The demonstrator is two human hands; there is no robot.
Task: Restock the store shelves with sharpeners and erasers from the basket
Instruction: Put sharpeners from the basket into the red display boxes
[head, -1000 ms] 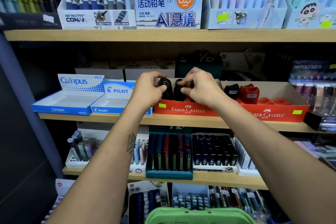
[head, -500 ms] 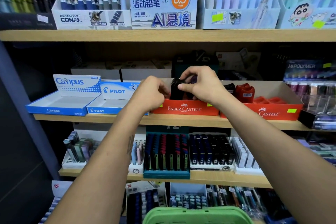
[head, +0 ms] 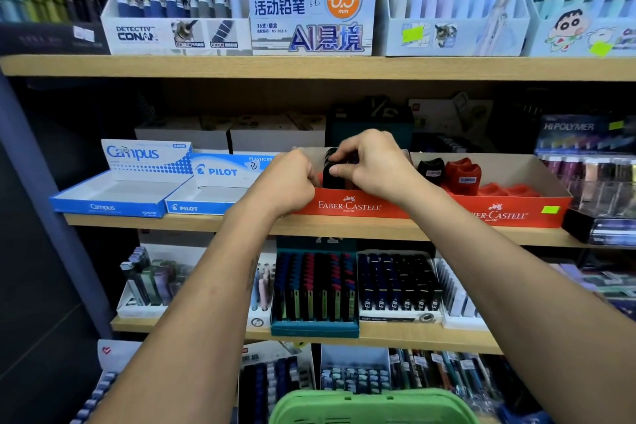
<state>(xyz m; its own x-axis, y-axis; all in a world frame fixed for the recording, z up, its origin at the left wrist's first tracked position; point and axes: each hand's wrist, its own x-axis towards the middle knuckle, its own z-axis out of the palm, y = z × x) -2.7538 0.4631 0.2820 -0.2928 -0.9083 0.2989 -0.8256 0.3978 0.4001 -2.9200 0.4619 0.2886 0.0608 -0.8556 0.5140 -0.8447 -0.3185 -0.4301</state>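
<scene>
The right hand (head: pixel 373 165) pinches a black sharpener (head: pixel 331 169) between thumb and curled fingers, holding it upright inside the left red Faber-Castell tray (head: pixel 347 206). The left hand (head: pixel 287 182) is curled at the tray's left front corner; whether its fingers grip anything cannot be determined, as they are hidden behind the knuckles.

The tray sits on the middle shelf (head: pixel 344 227). Just beside it on the right stands a second red Faber-Castell tray (head: pixel 509 213), containing one black sharpener (head: pixel 432 170) and several red sharpeners (head: pixel 463 174).

To the left of the trays stand two blue-and-white eraser boxes: the Pilot box (head: pixel 213 189) and the Campus box (head: pixel 113 189).

The green basket (head: pixel 371 406) is visible at the bottom edge of the view, below both forearms.
</scene>
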